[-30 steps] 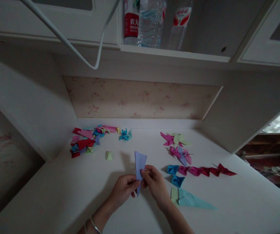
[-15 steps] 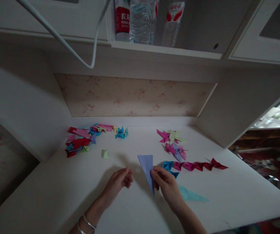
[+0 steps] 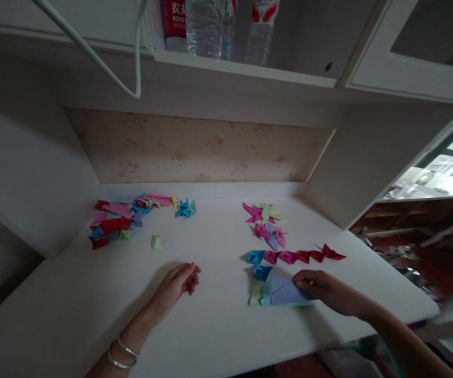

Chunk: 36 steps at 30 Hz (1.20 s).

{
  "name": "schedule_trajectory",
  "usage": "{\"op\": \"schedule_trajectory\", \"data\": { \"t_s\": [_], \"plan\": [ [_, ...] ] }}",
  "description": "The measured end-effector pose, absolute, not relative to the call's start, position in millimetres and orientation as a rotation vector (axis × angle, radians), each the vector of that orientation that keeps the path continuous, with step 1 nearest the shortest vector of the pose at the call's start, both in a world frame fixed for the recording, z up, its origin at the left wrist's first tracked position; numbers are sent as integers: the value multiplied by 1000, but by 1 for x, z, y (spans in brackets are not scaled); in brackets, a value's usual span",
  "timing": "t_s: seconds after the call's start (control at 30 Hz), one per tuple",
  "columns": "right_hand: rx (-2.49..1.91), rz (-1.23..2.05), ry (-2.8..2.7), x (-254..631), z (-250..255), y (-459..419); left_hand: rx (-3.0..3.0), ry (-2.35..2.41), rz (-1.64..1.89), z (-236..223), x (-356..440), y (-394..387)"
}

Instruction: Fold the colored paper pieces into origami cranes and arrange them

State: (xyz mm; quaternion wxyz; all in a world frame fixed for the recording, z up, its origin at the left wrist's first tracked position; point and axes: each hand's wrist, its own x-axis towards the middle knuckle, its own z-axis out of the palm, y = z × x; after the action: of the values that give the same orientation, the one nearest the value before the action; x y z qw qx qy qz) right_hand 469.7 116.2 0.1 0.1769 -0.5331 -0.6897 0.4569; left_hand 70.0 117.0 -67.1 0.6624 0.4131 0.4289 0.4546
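Note:
My right hand [image 3: 323, 290] pinches the right end of a folded lavender paper [image 3: 283, 292] at the right of the table. That paper lies over a teal folded paper [image 3: 266, 295], whose edge shows beneath it, beside a pale green paper piece [image 3: 255, 295]. My left hand [image 3: 179, 283], with two bangles [image 3: 122, 353] at the wrist, rests over the table left of the middle. Its fingers are curled in, and nothing shows in them. Behind the right hand, a chain of blue, pink and red folded paper pieces [image 3: 288, 257] runs along the table.
A heap of colourful folded paper [image 3: 118, 220] lies back left, with a blue paper star [image 3: 186, 209] near it. A small green folded piece [image 3: 157, 242] sits alone. Pink paper flowers [image 3: 263, 212] lie back right. Bottles [image 3: 204, 29] stand on the shelf above; a white cable [image 3: 88, 50] hangs down.
My right hand has carried the lavender paper to the right and laid it over the teal one. My left hand keeps its curled pose. The view has shifted to the right.

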Motion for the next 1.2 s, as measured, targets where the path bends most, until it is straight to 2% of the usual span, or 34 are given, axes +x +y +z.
{"op": "schedule_trajectory", "data": {
  "t_s": [0.33,0.87,1.07,1.2],
  "plan": [
    [-1616,1005,-2302,475,-37,124,949,990,1041,-73,69,118],
    [-1600,705,-2270,482,-72,115,1018,1038,1013,-71,57,125],
    [-1646,662,-2036,487,-71,106,1615,1598,1026,-57,-3,157],
    [-1849,561,-1703,502,-76,98,2279,1706,818,-54,-48,180]
  ]
}}
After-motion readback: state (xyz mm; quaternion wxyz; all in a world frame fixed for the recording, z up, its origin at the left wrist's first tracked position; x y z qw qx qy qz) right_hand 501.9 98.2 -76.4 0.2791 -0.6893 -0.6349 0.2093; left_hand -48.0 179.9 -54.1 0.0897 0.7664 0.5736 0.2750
